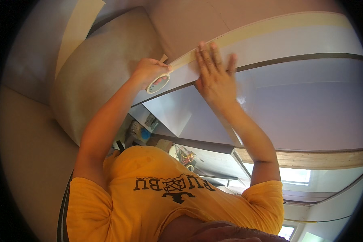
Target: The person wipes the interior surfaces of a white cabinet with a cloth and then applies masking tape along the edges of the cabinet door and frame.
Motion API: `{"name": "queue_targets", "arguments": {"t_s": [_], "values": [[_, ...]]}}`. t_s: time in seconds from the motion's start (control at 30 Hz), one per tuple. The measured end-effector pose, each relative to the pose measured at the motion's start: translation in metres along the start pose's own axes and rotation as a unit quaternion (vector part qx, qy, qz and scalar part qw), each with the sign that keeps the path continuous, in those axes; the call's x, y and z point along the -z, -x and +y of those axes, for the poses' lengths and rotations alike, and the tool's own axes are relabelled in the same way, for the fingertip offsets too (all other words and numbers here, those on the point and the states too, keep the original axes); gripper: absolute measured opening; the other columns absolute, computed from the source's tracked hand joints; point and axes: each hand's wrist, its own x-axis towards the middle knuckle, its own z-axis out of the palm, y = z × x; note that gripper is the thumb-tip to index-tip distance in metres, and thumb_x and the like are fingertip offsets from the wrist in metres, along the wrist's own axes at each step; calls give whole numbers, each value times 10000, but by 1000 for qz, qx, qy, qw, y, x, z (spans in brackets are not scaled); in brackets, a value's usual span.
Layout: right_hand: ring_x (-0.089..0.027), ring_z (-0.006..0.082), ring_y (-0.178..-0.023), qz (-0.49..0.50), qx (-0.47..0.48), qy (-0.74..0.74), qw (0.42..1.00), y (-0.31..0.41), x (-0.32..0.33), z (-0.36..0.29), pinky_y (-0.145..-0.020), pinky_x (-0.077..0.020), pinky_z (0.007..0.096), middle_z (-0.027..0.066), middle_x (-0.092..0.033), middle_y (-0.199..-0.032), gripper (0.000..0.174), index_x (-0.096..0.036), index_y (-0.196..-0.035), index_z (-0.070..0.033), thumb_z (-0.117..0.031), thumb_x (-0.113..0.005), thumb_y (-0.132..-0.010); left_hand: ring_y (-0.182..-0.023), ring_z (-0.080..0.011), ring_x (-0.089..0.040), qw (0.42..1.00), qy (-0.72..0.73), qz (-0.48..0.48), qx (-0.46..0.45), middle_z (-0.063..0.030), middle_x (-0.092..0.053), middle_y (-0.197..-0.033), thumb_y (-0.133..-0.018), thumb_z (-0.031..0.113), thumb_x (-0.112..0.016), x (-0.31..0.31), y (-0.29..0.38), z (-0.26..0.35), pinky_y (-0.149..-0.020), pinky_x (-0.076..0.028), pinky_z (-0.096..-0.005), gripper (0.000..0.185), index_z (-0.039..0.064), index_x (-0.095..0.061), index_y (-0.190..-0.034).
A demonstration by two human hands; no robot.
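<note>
My left hand [148, 72] grips a roll of masking tape [168, 79], its ring tilted below the fingers. From there a pale yellow tape strip [184, 61] runs along the upper edge of a white cabinet panel [272, 45], against the wall. My right hand [214, 69] lies on that strip and the panel with its fingers apart; it is slightly blurred and holds nothing. Further right, the tape band [290, 24] continues along the panel's edge. Whether the strip is pressed down under my right palm is hidden.
Below the panel are open white compartments [181, 118]. A large brownish curved surface [106, 51] stands at the left, by a beige strip [74, 33]. Coloured wires [186, 155] and other items lie lower down. A wooden batten [308, 158] runs at the right, above a window [295, 175].
</note>
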Motion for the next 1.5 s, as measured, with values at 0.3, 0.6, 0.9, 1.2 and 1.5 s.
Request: {"name": "queue_targets", "arguments": {"t_s": [0.3, 0.6, 0.9, 1.2, 1.5], "values": [[-268, 209, -1596, -132, 65, -75, 986, 5, -8, -34, -1297, -90, 624, 53, -377, -1693, 767, -433, -1596, -64, -216, -665, -880, -555, -100, -584, 998, -32, 37, -32, -87, -716, -781, -906, 199, -837, -4, 1, -4, -472, -443, -263, 269, -24, -740, -1021], [-336, 295, -1570, 175, -259, 184, 932, -43, 146, 140, -1284, -40, 622, 42, -455, -1647, 575, -505, -1557, -128, -265, -571, -1002, -487, -107, -540, 995, -79, 49, -43, -62, -667, -660, -910, 226, -830, -9, 7, 5, -450, -394, -293, 285, -48, -752, -920], [-318, 286, -1571, -64, 16, -27, 997, 23, -8, -53, -1279, -145, 644, 128, -402, -1668, 678, -491, -1542, -9, -191, -624, -903, -479, -120, -564, 986, -122, 61, -96, -74, -669, -662, -894, 243, -866, -1, -5, -11, -427, -429, -286, 303, -19, -716, -863], [-689, 220, -775, 16, -242, -559, 793, 83, 9, -69, -734, -537, 380, 116, -757, -966, 175, -789, -1050, -31, -74, -756, -884, -551, -130, -605, 979, -133, 101, -116, -71, -674, -731, -882, 270, -885, -12, 10, -4, -484, -465, -280, 352, -3, -680, -968], [-541, 192, -501, -62, -394, -611, 684, 159, -7, -138, -520, -449, 336, 130, -580, -566, 406, -619, -688, 11, -250, -849, -897, -880, -126, -677, 932, -122, 67, -335, -62, -704, -961, -956, 190, -801, -27, 84, 58, -810, -549, -284, 299, -4, -701, -1160]]}}
